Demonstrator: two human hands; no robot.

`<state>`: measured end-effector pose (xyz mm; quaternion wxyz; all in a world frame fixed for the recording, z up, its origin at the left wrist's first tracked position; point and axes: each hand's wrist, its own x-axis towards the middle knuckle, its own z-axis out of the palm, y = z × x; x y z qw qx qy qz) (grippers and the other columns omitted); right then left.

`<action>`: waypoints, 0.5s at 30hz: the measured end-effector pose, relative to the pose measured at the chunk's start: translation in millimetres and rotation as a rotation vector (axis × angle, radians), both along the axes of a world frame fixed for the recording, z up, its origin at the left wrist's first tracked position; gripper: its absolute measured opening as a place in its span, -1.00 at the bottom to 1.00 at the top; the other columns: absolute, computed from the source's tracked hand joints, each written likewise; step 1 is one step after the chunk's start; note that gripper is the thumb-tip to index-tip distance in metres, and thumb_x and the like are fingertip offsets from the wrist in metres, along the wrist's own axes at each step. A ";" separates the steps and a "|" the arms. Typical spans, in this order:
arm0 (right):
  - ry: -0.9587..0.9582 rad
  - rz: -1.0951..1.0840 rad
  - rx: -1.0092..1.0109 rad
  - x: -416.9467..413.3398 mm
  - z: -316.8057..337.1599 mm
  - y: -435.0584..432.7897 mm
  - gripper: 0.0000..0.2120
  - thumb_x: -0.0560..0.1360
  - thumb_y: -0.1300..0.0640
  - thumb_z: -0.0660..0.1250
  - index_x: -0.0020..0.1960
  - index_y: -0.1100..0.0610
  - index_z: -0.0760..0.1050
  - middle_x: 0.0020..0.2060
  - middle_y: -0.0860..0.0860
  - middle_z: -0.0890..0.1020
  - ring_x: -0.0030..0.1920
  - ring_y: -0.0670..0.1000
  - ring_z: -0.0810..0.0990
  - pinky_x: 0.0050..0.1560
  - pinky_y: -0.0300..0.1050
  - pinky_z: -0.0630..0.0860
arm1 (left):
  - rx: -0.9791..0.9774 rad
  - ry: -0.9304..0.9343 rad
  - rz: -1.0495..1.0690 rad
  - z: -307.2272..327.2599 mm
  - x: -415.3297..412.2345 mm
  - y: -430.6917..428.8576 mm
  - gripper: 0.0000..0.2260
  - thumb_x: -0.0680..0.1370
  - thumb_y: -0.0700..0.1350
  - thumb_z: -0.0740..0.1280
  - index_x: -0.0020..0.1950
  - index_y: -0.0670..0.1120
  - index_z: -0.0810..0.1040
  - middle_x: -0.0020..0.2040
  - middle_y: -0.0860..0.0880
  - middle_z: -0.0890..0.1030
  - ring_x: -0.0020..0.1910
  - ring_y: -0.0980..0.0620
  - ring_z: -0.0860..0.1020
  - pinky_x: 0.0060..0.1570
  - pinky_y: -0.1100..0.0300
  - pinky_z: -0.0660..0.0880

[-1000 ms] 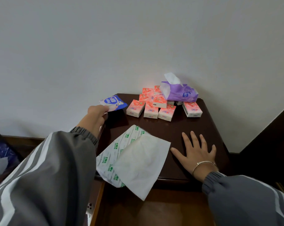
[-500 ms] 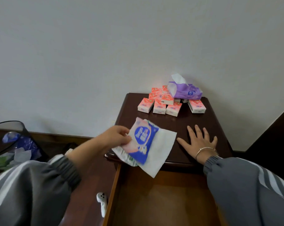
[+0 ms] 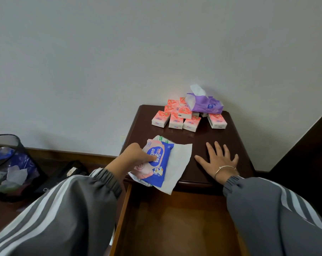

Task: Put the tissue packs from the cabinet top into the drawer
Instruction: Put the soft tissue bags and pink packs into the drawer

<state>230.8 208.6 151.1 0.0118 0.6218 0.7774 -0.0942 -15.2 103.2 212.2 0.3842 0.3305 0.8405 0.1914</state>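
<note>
Black wastebasket (image 3: 20,148) of rubbish, possibly a black bag (image 3: 64,174) beside it, pale wall (image 3: 119,52)

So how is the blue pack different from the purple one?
The blue pack is gripped by the left hand at the front edge of the cabinet top; the purple pack lies at the back, leaning on small pink packs. The blue pack looks flat and closed; the purple pack has a white tissue poking out. Both are soft wrapped packs.
</note>
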 end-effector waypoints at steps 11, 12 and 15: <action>0.456 -0.089 0.384 -1.1 18.2 14.8 -0.67 0.47 -0.06 0.30 0.17 0.06 0.52 0.17 0.06 0.58 0.20 0.16 0.50 0.23 0.12 0.36 | 0.290 -0.098 0.091 -29.5 -9.7 -4.6 -0.67 0.45 0.08 0.45 0.01 -0.01 0.38 -0.08 0.06 0.57 -0.19 0.11 0.59 -0.30 0.26 0.50; 0.451 -0.057 0.446 -6.6 26.5 23.5 -0.69 0.46 -0.02 0.32 0.15 0.08 0.54 0.12 0.08 0.60 0.15 0.18 0.52 0.14 0.08 0.40 | 0.309 -0.053 0.088 -33.9 -11.1 -4.7 -0.68 0.45 0.10 0.44 -0.01 0.00 0.36 -0.09 0.09 0.55 -0.20 0.12 0.58 -0.28 0.26 0.51; 0.382 0.065 0.529 -32.9 56.0 58.3 -0.68 0.45 0.03 0.33 0.16 0.13 0.50 0.10 0.15 0.58 0.11 0.23 0.52 0.01 0.07 0.45 | 0.335 0.118 0.048 -47.3 -13.6 -6.1 -0.66 0.44 0.21 0.40 -0.02 0.05 0.34 -0.14 0.17 0.53 -0.21 0.17 0.57 -0.27 0.25 0.51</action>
